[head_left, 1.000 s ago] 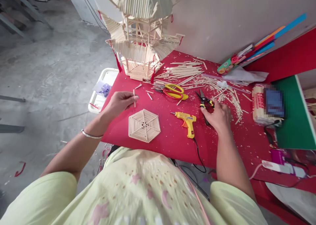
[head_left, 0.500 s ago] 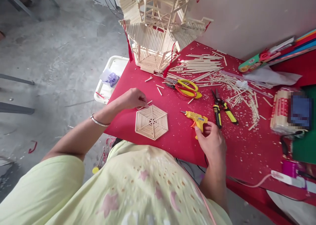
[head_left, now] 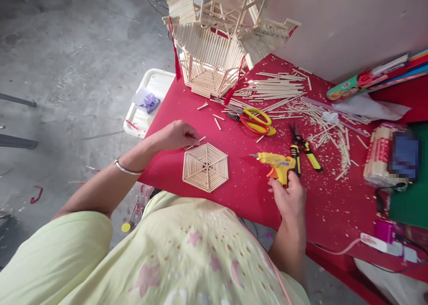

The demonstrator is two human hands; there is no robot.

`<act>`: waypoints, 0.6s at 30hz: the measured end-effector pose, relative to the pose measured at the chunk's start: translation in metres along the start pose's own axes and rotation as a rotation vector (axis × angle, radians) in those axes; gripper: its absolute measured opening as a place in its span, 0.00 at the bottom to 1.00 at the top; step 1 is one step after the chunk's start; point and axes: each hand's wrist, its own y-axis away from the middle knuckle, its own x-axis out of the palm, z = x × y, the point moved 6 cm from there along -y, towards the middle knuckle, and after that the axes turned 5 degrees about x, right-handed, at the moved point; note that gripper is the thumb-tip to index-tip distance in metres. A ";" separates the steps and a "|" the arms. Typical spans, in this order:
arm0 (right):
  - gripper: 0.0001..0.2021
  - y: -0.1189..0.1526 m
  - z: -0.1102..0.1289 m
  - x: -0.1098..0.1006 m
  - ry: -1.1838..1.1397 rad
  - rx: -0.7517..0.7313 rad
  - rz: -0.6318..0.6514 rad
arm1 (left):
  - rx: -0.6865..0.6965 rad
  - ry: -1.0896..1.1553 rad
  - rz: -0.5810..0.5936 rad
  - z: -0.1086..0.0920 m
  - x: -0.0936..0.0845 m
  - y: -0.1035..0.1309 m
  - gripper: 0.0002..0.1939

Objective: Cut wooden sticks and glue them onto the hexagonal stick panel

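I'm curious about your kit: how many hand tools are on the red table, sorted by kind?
Glue gun: 1, gripped in the right hand
Scissors: 1, yellow and red handles
Cutters: 1, black and yellow handles
Total: 3

The left hand holds no tool, only a stick at the edge of the hexagon.

Red table [head_left: 207,207]: stick hexagon [head_left: 205,166], scissors [head_left: 252,120], cutters [head_left: 301,146], loose sticks [head_left: 277,88].

I can't read any word, brand or number here: the red print on the wrapped stick bundle [head_left: 379,155], well beyond my right hand [head_left: 288,200], is too blurred.
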 end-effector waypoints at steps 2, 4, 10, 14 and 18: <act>0.14 0.002 0.018 -0.006 -0.226 0.047 -0.013 | 0.004 0.087 -0.033 -0.001 -0.003 0.002 0.09; 0.13 0.001 0.051 -0.009 -0.294 -0.031 0.018 | -0.024 0.198 -0.069 -0.001 -0.005 0.006 0.10; 0.17 -0.013 0.158 0.005 0.142 -0.509 -0.075 | -0.128 0.385 -0.107 0.010 -0.008 0.015 0.10; 0.20 -0.018 0.185 0.033 0.312 -0.671 -0.017 | -0.072 0.280 -0.125 0.017 -0.014 0.015 0.07; 0.20 -0.018 0.193 0.050 0.367 -0.734 0.055 | -0.076 0.247 -0.130 0.025 -0.016 0.013 0.05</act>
